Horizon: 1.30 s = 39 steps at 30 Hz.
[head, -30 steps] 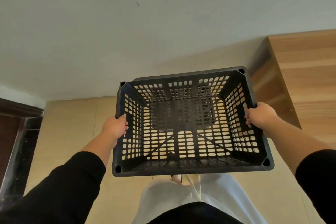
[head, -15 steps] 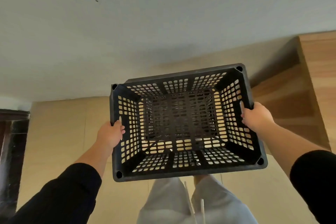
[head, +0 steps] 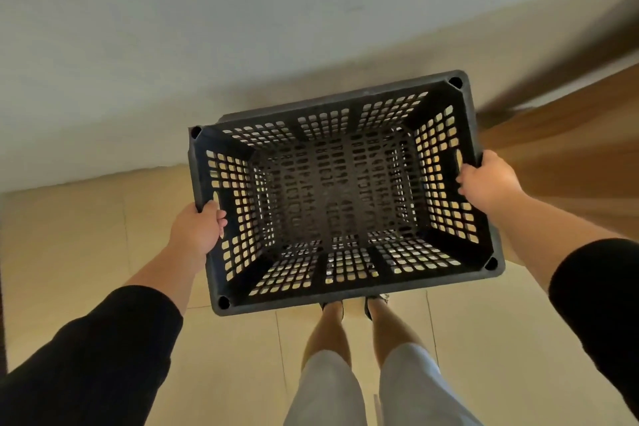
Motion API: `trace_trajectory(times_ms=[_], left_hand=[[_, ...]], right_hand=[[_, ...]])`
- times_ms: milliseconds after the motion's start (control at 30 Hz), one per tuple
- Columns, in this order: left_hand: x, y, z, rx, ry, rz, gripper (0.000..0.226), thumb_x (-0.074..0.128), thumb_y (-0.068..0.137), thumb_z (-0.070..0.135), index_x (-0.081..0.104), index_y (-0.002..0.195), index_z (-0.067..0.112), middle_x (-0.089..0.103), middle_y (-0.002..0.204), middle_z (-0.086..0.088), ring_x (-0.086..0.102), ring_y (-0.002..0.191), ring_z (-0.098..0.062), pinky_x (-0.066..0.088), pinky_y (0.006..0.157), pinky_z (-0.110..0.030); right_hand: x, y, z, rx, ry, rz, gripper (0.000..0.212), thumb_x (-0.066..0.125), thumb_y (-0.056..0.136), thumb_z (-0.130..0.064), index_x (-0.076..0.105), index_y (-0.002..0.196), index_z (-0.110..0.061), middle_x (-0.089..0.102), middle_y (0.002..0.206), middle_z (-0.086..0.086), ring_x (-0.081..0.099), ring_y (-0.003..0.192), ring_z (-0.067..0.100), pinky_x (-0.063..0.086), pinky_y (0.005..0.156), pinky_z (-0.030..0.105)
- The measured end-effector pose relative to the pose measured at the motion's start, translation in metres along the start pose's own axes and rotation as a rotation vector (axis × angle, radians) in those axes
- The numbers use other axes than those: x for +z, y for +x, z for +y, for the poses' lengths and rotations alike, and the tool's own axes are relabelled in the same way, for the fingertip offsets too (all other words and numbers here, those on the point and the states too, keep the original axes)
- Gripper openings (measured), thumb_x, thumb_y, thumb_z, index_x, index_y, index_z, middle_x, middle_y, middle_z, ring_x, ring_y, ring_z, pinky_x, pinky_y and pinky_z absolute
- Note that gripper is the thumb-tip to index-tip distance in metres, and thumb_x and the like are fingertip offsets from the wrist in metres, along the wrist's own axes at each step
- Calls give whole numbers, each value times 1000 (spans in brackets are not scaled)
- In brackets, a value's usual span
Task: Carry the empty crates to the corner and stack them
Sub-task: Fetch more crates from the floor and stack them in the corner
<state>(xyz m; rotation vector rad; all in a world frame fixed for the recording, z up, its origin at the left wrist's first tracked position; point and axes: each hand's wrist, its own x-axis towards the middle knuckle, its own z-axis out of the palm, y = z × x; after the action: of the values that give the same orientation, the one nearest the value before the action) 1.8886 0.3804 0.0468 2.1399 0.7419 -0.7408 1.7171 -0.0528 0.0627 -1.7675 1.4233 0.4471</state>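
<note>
An empty black perforated plastic crate (head: 342, 290) hangs in front of me, held level above the tiled floor with its open top facing up. My left hand (head: 198, 230) grips the crate's left rim by the handle slot. My right hand (head: 491, 180) grips the right rim by the opposite handle slot. The crate's inside looks very deep and dark, so another crate may sit right beneath it; I cannot tell for sure.
A pale wall (head: 242, 28) rises just beyond the crate. Wooden furniture (head: 570, 156), blurred by motion, stands to the right. Beige floor tiles (head: 86, 252) spread on the left. My legs (head: 363, 356) are directly below the crate.
The view has swung down and left; the wooden furniture has slid toward the right edge. The crate is lower and closer to the wall, and both hands keep their grip.
</note>
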Motion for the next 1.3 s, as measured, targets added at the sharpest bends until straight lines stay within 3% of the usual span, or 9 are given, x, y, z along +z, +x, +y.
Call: trace_trajectory(times_ms=[133, 300, 500, 633, 767, 833, 933, 1167, 1300], left_hand=[[11, 17, -4, 3, 13, 6, 35, 50, 111, 32, 61, 134, 8, 69, 101, -8, 60, 79, -15, 46, 68, -28], [15, 25, -11, 38, 78, 16, 35, 49, 111, 33, 60, 131, 7, 67, 98, -7, 60, 78, -17, 46, 69, -29], [8, 28, -12, 31, 113, 1, 32, 50, 111, 31, 59, 131, 8, 67, 99, -8, 61, 79, -17, 46, 67, -28], [8, 30, -21, 6, 103, 5, 29, 49, 111, 29, 59, 127, 7, 67, 98, -10, 61, 77, -17, 47, 69, -29], [2, 31, -29, 14, 54, 8, 31, 50, 111, 27, 58, 130, 4, 65, 94, -8, 60, 78, -18, 53, 75, -35], [4, 30, -30, 30, 57, 10, 30, 50, 110, 27, 58, 129, 4, 64, 94, -8, 59, 77, -17, 51, 70, -32], [8, 29, -29, 56, 71, 44, 29, 49, 110, 28, 59, 125, 5, 64, 95, -7, 59, 76, -15, 47, 65, -28], [12, 34, -24, 126, 77, 91, 28, 49, 110, 34, 59, 124, 12, 66, 95, -1, 61, 81, -15, 56, 81, -39], [14, 29, -21, 126, 163, 118, 29, 47, 112, 33, 56, 129, 12, 69, 105, -6, 63, 82, -15, 50, 72, -31]], right_hand=[[11, 10, 3, 19, -41, 19, 29, 52, 106, -27, 53, 132, -14, 68, 117, 12, 68, 107, 35, 57, 95, 55], [17, 14, 5, 11, -132, 42, 28, 48, 108, -21, 49, 131, -6, 61, 112, 13, 61, 98, 32, 48, 80, 41], [21, 7, 2, -9, -286, 56, 27, 46, 104, -16, 50, 122, 4, 61, 111, 27, 63, 104, 47, 50, 85, 53], [26, 8, 4, -23, -258, 37, 25, 47, 104, -17, 50, 120, 3, 64, 108, 26, 65, 98, 44, 55, 89, 57], [32, 14, 10, 21, -142, -79, 16, 48, 109, -22, 42, 119, -11, 66, 125, 17, 67, 114, 36, 57, 96, 56], [32, 5, 11, -11, -130, -46, 12, 47, 110, -22, 39, 116, -16, 65, 121, 14, 68, 107, 33, 60, 84, 48], [34, 0, 16, -87, -135, 21, 10, 45, 110, -21, 37, 115, -16, 64, 113, 14, 65, 97, 32, 48, 64, 33], [38, -8, 14, -99, -119, 90, 21, 44, 111, -21, 40, 129, -12, 58, 112, 10, 60, 96, 30, 48, 74, 41], [36, -7, 11, -68, -116, 56, 22, 44, 110, -20, 39, 131, -13, 56, 114, 11, 59, 100, 30, 50, 78, 44]])
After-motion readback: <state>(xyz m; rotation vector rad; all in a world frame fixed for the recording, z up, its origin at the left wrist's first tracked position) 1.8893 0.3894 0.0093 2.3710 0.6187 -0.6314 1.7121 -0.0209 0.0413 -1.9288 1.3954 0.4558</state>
